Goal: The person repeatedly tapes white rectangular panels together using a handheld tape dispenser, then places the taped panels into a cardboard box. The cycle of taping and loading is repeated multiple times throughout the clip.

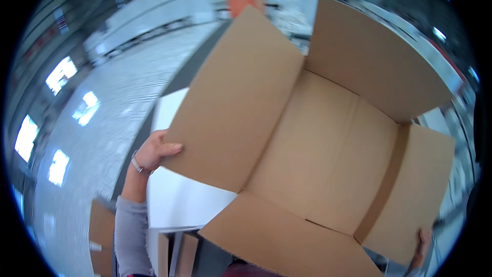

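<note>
A large brown cardboard box (328, 149) fills the middle and right of the view, with its four flaps spread outward and bare cardboard inside. At the left flap (230, 107), my left hand (156, 150) is closed on the outer corner, thumb on top and fingers behind. My right hand (423, 243) shows only in part at the edge of the right flap (417, 190); it appears to grip that edge, with most of its fingers hidden. The far flap (374, 56) stands raised, while the near flap (292, 236) slopes toward me.
White boards or sheets (184, 200) lie under the box at the left. Below them are upright panel edges (177, 254) and a brown cardboard piece (102, 236). A shiny floor (118, 102) stretches left, and an orange object (243, 1) stands at the back.
</note>
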Tool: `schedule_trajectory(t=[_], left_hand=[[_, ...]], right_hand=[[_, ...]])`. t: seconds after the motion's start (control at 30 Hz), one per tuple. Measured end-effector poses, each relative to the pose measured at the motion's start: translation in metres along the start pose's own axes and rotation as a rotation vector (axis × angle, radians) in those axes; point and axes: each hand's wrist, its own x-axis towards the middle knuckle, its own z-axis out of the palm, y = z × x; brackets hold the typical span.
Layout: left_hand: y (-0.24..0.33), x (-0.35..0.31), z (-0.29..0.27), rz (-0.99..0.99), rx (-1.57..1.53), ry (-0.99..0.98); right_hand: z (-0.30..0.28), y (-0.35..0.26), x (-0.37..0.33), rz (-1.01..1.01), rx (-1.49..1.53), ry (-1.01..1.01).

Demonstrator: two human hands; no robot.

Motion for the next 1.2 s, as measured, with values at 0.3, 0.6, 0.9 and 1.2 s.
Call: schedule_trajectory(t=[0.3, 0.6, 0.9, 1.2], left_hand=[[0.044, -0.212, -0.131, 0.079, 0.009, 0.411], [-0.184, -0.281, -0.216, -0.217, -0.225, 0.668], [-0.314, -0.300, -0.233, -0.258, -0.477, 0.829], [-0.285, -0.309, -0.250, -0.103, -0.520, 0.691]], right_hand=[[0.253, 0.007, 0.075, 0.072, 0.017, -0.548], [0.384, 0.090, 0.098, -0.056, -0.610, -0.680], [0.499, -0.046, -0.099, -1.432, -1.362, -0.518], [0.583, -0.107, -0.280, -0.934, -1.162, -1.900]])
